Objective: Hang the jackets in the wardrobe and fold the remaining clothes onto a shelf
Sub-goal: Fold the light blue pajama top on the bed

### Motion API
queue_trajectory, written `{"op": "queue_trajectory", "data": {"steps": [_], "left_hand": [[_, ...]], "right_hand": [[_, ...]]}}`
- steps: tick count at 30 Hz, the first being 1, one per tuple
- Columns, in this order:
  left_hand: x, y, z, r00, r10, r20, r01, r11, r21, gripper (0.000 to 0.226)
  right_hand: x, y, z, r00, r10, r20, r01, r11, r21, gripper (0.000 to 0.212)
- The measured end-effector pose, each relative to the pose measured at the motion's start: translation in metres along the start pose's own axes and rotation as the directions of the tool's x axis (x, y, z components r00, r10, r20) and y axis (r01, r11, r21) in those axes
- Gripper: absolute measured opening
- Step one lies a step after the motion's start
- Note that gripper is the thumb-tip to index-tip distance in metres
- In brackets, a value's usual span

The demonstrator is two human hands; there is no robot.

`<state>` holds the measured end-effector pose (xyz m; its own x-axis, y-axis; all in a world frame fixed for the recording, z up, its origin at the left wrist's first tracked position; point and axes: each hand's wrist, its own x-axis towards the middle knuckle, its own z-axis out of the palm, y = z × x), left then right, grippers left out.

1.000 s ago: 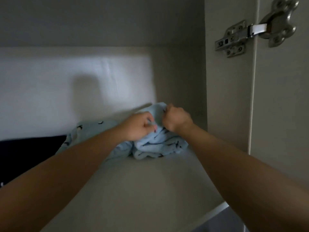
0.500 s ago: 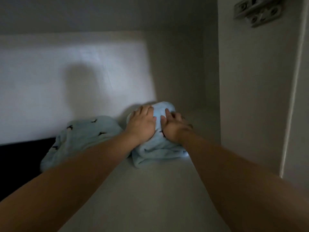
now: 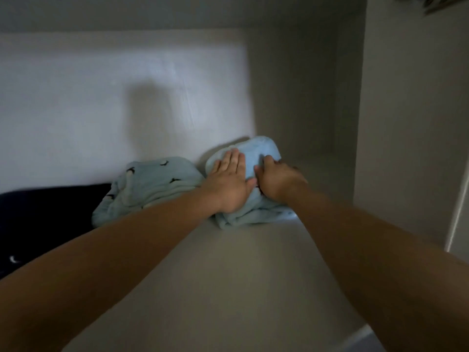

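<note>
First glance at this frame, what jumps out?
Two bare forearms reach in to a light blue folded bundle at the back of the shelf: left hand flat on it, right hand on it with fingers bent. Beside it to the left lies a second light blue garment with small dark marks, then a dark garment. A bright patch lights the back wall.

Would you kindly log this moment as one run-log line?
left hand: flat on light blue bundle | right hand: on same bundle, fingers bent | shelf: second blue garment lies left of bundle
</note>
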<state>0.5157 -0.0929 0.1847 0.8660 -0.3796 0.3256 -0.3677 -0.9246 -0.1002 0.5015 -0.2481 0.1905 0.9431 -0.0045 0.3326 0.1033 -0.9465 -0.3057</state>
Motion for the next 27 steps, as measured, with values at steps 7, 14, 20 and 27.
{"op": "queue_trajectory", "data": {"steps": [7,14,20,27], "left_hand": [[-0.046,0.007,-0.002,0.995,0.097,0.023,-0.099,0.989,0.107,0.103],[-0.011,0.007,-0.008,0.98,-0.024,0.199,-0.036,0.955,0.293,0.127],[0.013,-0.023,-0.01,0.964,-0.011,0.266,-0.049,0.975,0.218,0.125],[0.012,-0.029,0.004,0.973,-0.01,0.23,-0.035,0.981,0.192,0.124]], "right_hand": [[-0.007,-0.043,-0.041,0.962,0.079,0.261,0.021,0.934,-0.357,0.036],[0.012,-0.042,-0.024,0.972,0.054,0.227,-0.008,0.98,-0.2,0.069],[0.03,-0.042,-0.005,0.949,0.02,0.315,0.082,0.948,-0.306,0.055],[0.036,-0.032,0.023,0.976,-0.043,0.214,0.108,0.947,-0.303,0.062]]}}
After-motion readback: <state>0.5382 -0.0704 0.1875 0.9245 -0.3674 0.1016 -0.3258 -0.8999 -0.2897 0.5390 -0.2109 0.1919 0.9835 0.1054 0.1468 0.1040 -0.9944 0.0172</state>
